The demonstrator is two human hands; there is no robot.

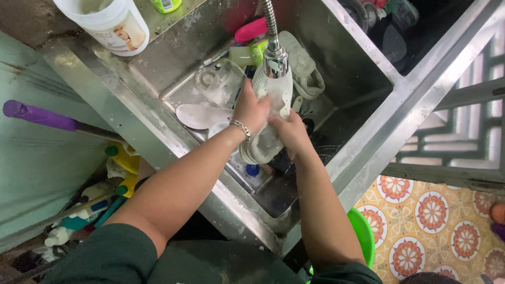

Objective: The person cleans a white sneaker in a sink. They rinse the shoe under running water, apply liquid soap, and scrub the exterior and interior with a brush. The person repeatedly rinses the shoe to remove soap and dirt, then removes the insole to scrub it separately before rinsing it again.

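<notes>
A steel sink (363,123) fills the middle of the view, with a flexible tap (274,50) hanging over its far part. Under the spout, both hands hold one white perforated shoe (271,113) upright, probably so water runs through its holes. The left hand (251,109) is closed around its left side; the right hand (290,132) grips it lower on the right, fingers curled shut. A second pale shoe (305,71) lies in the basin just beyond the tap. Left of the hands lie one clear glass jar (218,84) on its side and one white flat piece (199,115). A white tub (108,21) stands far left on the rim. A purple handle (39,115) juts in from the left.
</notes>
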